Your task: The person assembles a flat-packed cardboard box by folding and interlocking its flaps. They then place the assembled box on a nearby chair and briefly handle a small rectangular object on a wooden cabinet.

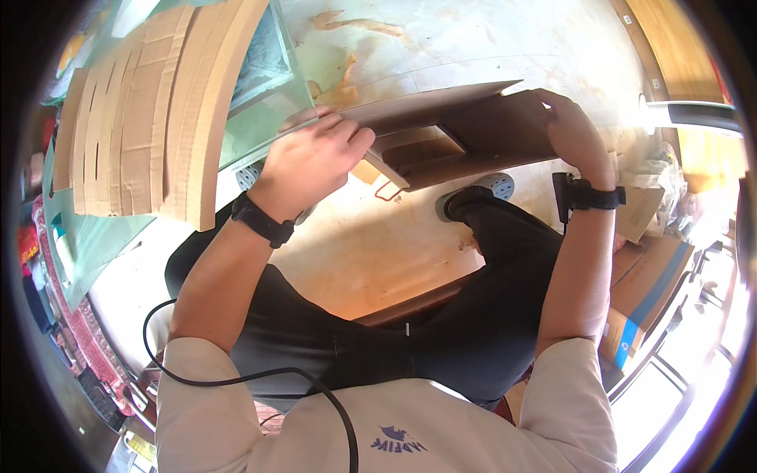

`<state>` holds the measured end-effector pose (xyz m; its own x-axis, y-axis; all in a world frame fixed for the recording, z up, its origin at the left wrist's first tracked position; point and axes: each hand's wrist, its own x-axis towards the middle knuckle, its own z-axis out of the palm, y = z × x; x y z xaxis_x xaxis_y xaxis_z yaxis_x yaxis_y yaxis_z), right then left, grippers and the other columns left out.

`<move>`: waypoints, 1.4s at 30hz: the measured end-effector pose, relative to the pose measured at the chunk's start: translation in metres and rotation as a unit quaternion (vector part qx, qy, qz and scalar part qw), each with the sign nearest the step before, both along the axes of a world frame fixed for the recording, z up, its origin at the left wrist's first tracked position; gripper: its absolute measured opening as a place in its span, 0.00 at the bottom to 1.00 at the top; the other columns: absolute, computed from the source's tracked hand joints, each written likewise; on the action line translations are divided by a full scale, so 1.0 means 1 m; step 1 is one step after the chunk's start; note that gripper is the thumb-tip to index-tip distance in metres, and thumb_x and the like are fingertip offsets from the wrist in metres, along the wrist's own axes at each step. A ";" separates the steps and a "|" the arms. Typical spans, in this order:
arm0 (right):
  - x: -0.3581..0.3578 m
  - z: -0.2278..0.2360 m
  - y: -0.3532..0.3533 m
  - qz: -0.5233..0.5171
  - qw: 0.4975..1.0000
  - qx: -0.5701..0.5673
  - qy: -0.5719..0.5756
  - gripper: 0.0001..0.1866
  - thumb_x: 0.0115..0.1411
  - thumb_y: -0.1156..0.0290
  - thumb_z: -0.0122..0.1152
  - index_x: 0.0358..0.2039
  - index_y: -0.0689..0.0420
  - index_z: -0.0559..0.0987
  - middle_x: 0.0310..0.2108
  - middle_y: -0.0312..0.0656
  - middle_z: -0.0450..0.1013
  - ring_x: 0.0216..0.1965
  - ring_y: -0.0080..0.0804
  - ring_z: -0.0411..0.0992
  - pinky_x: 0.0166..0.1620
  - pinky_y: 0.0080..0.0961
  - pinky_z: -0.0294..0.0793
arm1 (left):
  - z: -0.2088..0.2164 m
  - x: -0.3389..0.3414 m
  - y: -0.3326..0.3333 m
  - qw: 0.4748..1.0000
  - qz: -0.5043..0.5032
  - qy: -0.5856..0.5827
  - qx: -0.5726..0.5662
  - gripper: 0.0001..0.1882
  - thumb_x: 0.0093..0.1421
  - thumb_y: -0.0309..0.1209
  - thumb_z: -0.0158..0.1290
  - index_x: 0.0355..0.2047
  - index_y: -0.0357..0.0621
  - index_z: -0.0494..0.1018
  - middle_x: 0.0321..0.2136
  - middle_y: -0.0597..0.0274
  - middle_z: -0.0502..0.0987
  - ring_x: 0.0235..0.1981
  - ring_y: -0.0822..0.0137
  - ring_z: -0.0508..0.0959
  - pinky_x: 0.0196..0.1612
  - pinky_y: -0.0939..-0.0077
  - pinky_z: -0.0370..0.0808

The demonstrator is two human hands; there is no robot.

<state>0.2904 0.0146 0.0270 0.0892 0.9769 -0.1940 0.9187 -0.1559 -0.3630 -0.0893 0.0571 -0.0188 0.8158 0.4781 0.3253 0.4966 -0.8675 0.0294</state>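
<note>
An unfolded brown cardboard box (505,122) is held up in front of me between my two hands, above the floor. Its inside lies in shadow, and a gap in it shows the floor. My left hand (319,154) is closed on the box's left end, fingers curled over the edge. At the right end, my right hand (576,134) bends its fingers over the corner of a panel; some fingertips are hidden behind the cardboard. Beneath the box's lower left corner, a thin reddish loop (386,191) shows.
To the left, flattened cardboard sheets (150,118) stand stacked on a glass table (272,118). At the right are a cardboard carton with blue tape (643,288) and clear plastic bags (662,185). A black cable (236,381) crosses my lap. The floor (355,260) is stained.
</note>
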 end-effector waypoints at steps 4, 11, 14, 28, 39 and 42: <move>0.018 0.001 -0.005 0.006 0.999 -0.029 0.017 0.20 0.61 0.74 0.57 0.54 0.60 0.78 0.47 0.58 0.78 0.51 0.54 0.76 0.55 0.39 0.74 | 0.000 0.006 -0.007 0.998 0.058 0.022 -0.005 0.08 0.48 0.23 0.56 0.29 0.49 0.73 0.24 0.67 0.74 0.31 0.66 0.80 0.39 0.70 0.79; -0.001 0.035 -0.015 0.024 0.993 -0.116 0.006 0.15 0.65 0.68 0.58 0.49 0.61 0.82 0.44 0.54 0.80 0.45 0.48 0.78 0.52 0.36 0.74 | -0.003 0.011 -0.012 0.976 0.185 0.020 -0.115 0.06 0.54 0.25 0.57 0.33 0.45 0.72 0.29 0.61 0.80 0.32 0.58 0.82 0.31 0.63 0.77; 0.002 0.034 -0.019 0.033 0.990 -0.130 0.045 0.16 0.67 0.64 0.57 0.47 0.61 0.83 0.41 0.52 0.81 0.43 0.46 0.78 0.50 0.35 0.74 | -0.005 0.006 -0.005 0.963 0.228 -0.029 -0.142 0.08 0.57 0.34 0.61 0.34 0.49 0.75 0.30 0.61 0.82 0.32 0.55 0.81 0.30 0.56 0.77; -0.031 -0.017 0.001 0.065 0.994 -0.084 0.001 0.54 0.37 0.47 0.82 0.59 0.66 0.69 0.42 0.58 0.80 0.50 0.57 0.77 0.51 0.43 0.77 | -0.013 0.021 -0.002 0.980 0.183 0.015 -0.079 0.07 0.52 0.24 0.56 0.31 0.47 0.72 0.27 0.62 0.80 0.30 0.58 0.81 0.29 0.61 0.76; -0.030 -0.024 0.005 0.022 0.999 -0.016 -0.041 0.40 0.43 0.61 0.80 0.56 0.60 0.71 0.43 0.53 0.81 0.45 0.50 0.80 0.47 0.37 0.76 | -0.005 0.027 0.006 0.997 0.058 -0.041 -0.028 0.15 0.47 0.15 0.51 0.35 0.44 0.71 0.33 0.59 0.77 0.37 0.57 0.79 0.35 0.64 0.79; -0.033 -0.024 0.008 0.000 0.999 -0.004 -0.050 0.38 0.44 0.61 0.80 0.54 0.57 0.72 0.38 0.51 0.81 0.40 0.49 0.80 0.45 0.38 0.76 | -0.001 0.033 0.007 0.996 0.061 -0.028 -0.059 0.17 0.47 0.16 0.52 0.39 0.45 0.73 0.38 0.60 0.76 0.40 0.59 0.79 0.38 0.65 0.79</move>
<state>0.2570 0.0225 0.0028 0.1079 0.9754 -0.1923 0.9502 -0.1580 -0.2687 -0.0561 0.0642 -0.0195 0.7309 0.6107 0.3047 0.5931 -0.7893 0.1591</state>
